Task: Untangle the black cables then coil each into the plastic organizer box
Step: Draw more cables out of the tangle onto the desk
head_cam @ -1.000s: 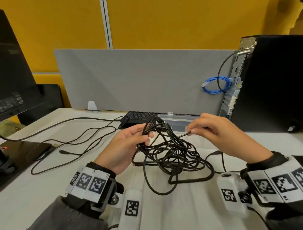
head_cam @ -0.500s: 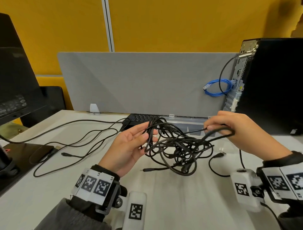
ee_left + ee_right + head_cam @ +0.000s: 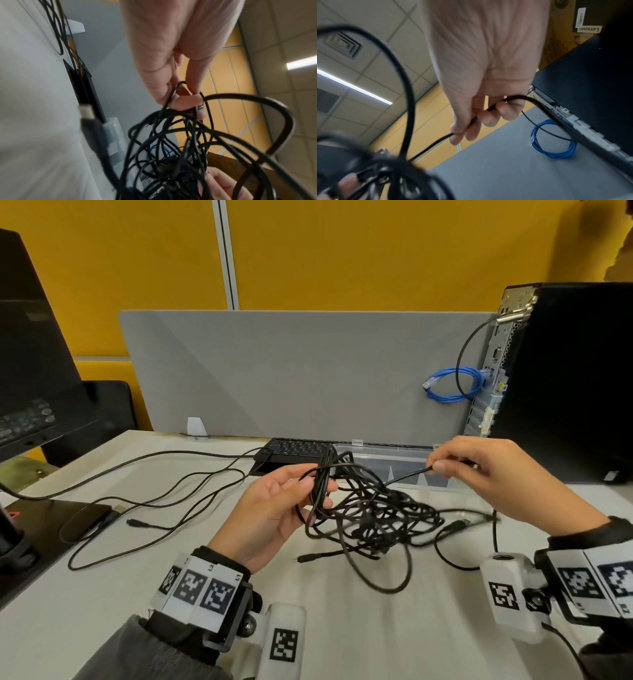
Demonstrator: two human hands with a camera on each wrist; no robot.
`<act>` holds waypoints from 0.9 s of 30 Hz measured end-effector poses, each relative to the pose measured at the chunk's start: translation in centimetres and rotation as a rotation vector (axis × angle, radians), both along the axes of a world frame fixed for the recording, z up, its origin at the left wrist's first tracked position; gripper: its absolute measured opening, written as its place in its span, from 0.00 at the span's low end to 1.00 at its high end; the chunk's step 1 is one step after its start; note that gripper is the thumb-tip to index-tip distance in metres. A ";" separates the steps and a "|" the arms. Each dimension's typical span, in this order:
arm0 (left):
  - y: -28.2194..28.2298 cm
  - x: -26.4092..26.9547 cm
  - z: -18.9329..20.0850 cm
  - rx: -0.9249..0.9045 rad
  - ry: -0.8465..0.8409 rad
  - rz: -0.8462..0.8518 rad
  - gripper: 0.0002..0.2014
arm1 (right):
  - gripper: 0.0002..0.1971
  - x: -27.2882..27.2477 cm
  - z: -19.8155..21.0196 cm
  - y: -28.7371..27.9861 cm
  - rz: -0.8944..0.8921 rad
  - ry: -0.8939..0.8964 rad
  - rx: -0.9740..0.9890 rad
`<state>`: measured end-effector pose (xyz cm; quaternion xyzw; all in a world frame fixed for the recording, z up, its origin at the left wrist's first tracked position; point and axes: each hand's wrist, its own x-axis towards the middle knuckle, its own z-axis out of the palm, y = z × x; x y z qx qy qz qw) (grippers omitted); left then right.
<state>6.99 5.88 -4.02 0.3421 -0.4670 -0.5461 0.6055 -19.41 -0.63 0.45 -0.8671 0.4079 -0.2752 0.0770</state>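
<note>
Both hands (image 3: 274, 515) (image 3: 489, 474) stretch one black cable strand (image 3: 404, 477) left-right.

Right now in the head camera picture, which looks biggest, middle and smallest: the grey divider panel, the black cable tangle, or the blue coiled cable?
1. Grey divider panel, far the largest.
2. Black cable tangle, though nearness to the camera enlarges it.
3. Blue coiled cable, smallest.

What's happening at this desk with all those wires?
A person is untangling a knot of black cables above the white desk. The left hand grips a bunch of loops, while the right hand pinches one strand and draws it sideways. The clear plastic organizer box behind holds no cables yet.
</note>
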 end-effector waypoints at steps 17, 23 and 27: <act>-0.1 -0.9 -0.5 -0.097 -0.250 0.182 0.13 | 0.08 5.2 -1.7 2.8 0.118 -0.039 0.278; -0.3 -0.1 -0.2 0.094 0.020 0.057 0.12 | 0.07 5.6 -2.2 2.6 0.214 -0.115 0.370; -0.2 0.6 0.1 0.220 0.174 -0.065 0.16 | 0.09 5.3 -1.9 2.9 0.239 -0.036 0.340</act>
